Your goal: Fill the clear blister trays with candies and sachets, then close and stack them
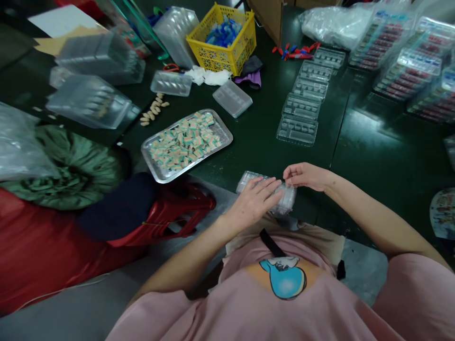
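Clear plastic packaging (287, 202), mid-frame: best steadied lightly beneath the left hand (254, 199), fingers extended; the right hand (304, 176) curls its fingers at the edge (grip cannot be told).

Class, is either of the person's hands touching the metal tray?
No: the left hand lies on clear packaging and the right hand is at its edge, both apart from the tray.
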`<state>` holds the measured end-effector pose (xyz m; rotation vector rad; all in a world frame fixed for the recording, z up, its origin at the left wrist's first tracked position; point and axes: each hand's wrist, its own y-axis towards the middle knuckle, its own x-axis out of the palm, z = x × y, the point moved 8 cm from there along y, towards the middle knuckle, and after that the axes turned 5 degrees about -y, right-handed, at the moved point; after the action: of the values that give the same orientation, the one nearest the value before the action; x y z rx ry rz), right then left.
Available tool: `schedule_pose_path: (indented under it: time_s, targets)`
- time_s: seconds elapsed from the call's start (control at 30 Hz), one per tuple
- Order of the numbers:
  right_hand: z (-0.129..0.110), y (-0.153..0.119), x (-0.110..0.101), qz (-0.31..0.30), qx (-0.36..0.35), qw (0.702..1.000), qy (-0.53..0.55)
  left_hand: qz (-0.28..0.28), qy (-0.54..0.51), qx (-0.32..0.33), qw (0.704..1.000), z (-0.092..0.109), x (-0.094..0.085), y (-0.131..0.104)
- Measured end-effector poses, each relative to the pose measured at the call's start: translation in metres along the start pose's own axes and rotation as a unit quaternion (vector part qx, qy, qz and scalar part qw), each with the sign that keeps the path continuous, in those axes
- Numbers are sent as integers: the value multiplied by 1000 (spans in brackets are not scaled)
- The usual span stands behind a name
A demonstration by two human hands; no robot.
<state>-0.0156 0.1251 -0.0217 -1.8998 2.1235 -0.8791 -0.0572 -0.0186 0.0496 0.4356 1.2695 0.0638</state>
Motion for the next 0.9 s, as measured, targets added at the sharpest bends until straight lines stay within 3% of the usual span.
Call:
schedule_pose_path:
  time_s: [0.2, 0.5, 0.67, 0.77, 0.9]
  targets:
    - [1, 11, -28, 92, -26, 995, -15, -7, 4, 15, 1000, 0, 2, 2]
    - [10, 19, -115, 267, -15, 964, 6, -25, -2, 18, 1000, 1, 4, 0]
    - [3, 10, -127, 306, -86, 945, -73, -15, 0, 16, 1000, 0, 2, 1]
    - [-2, 9, -131, 336, -122, 915, -186, -11, -1, 19, 1000, 0, 1, 2]
    - [-13, 8, -140, 407, -111, 832, -361, -5, 9, 21, 1000, 0, -1, 5]
